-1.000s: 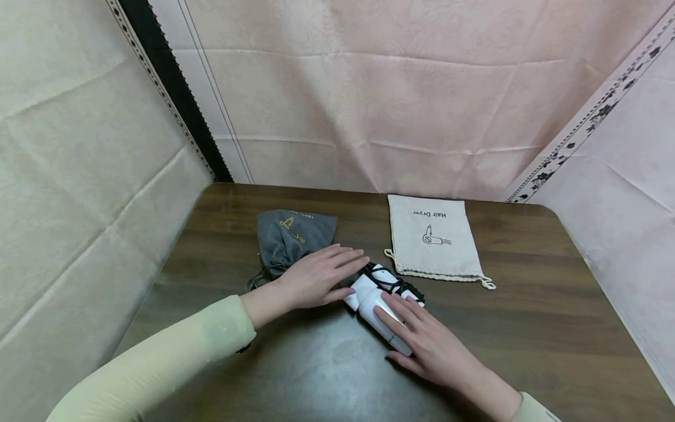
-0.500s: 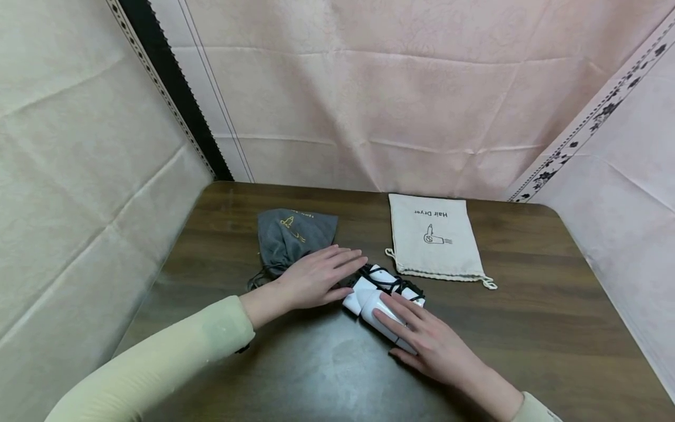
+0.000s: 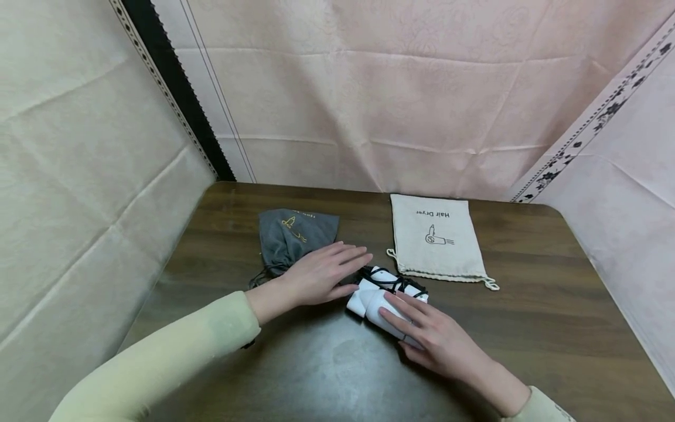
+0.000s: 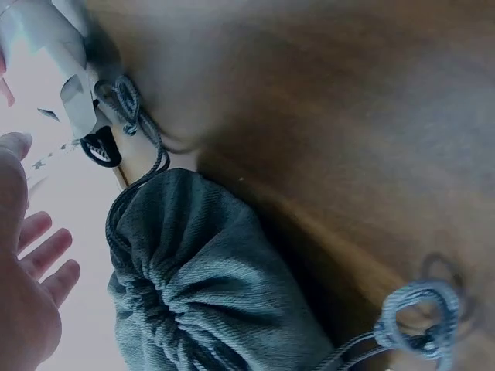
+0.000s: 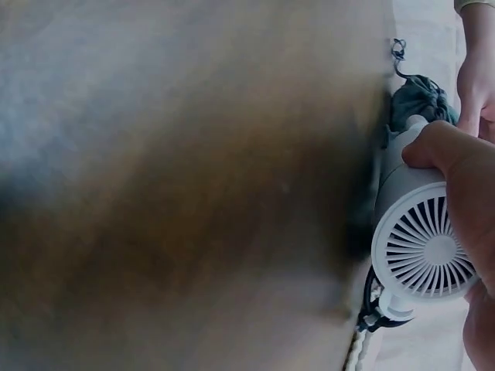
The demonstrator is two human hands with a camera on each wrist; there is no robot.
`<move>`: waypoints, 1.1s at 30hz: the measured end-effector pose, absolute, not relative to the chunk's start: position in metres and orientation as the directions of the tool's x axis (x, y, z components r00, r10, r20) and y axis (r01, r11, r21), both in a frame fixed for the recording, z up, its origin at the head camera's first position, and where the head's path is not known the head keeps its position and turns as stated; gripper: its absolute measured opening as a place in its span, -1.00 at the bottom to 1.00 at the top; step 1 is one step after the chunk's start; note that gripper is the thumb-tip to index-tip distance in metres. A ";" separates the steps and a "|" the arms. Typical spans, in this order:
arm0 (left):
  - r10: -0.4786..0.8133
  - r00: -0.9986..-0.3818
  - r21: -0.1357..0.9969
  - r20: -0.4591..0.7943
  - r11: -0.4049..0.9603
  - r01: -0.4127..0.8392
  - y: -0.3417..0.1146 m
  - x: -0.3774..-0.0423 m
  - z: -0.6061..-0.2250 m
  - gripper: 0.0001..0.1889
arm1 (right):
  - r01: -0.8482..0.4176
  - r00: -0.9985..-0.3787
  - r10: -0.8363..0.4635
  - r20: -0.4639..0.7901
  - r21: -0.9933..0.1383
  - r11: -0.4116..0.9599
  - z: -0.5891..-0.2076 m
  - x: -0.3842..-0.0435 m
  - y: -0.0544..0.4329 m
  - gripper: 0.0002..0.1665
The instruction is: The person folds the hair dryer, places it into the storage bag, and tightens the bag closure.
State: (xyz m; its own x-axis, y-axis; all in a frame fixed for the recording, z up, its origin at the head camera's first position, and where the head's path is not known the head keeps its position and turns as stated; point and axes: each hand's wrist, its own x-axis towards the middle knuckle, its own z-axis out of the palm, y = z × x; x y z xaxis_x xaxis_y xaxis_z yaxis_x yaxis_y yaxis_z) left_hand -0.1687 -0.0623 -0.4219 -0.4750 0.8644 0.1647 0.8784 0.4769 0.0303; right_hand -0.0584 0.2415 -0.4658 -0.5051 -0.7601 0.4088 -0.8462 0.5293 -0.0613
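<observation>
A white hair dryer (image 3: 382,310), its black cord wound around the folded handle, lies at the middle of the table. My right hand (image 3: 445,343) grips its rear barrel, thumb on the near side and fingers over the top. The round slotted intake grille (image 5: 439,249) shows in the right wrist view. My left hand (image 3: 321,276) is held with fingers extended, fingertips right by the dryer's front end. Behind that hand lies a dark grey drawstring pouch (image 3: 297,234) with a gold dryer print, partly covered by the hand; its gathered mouth (image 4: 166,297) shows in the left wrist view.
A cream drawstring bag (image 3: 435,237) printed "Hair Dryer" lies flat at the back right, its cords toward me. The wooden table (image 3: 527,328) is enclosed by pale cloth (image 3: 369,105) at the back and both sides.
My right hand and the hair dryer have shifted slightly to the right. The left hand keeps nearly the same place, and both bags lie as before.
</observation>
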 end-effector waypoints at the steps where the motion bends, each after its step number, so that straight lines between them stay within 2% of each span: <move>1: 0.864 -0.475 0.030 0.167 0.477 0.879 -0.061 -0.170 -0.421 -0.32 | -0.844 -0.507 -0.757 0.411 -0.060 0.533 -0.464 -0.059 0.242 -0.16; 14: 0.862 -0.479 0.033 0.168 0.481 0.876 -0.012 -0.197 -0.408 -0.35 | -0.813 -0.528 -0.727 0.440 -0.015 0.582 -0.447 -0.048 0.261 -0.34; 25: 0.842 -0.539 -0.002 0.014 0.539 0.842 0.038 -0.223 -0.406 -0.39 | -0.806 -0.499 -0.676 0.542 -0.004 0.592 -0.438 -0.038 0.285 -0.38; 33: 0.840 -0.538 -0.028 -0.072 0.538 0.843 0.062 -0.230 -0.413 -0.45 | -0.767 -0.516 -0.632 0.578 0.017 0.641 -0.431 -0.032 0.307 -0.39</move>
State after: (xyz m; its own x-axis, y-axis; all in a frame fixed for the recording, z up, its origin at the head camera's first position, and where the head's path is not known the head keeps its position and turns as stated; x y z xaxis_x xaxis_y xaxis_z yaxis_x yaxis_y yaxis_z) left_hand -0.2303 0.0617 -0.4130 -0.5381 0.8398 -0.0724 0.8427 0.5376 -0.0284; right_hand -0.0321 0.3066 -0.4307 -0.5157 -0.6322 0.5783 -0.7672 0.6412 0.0167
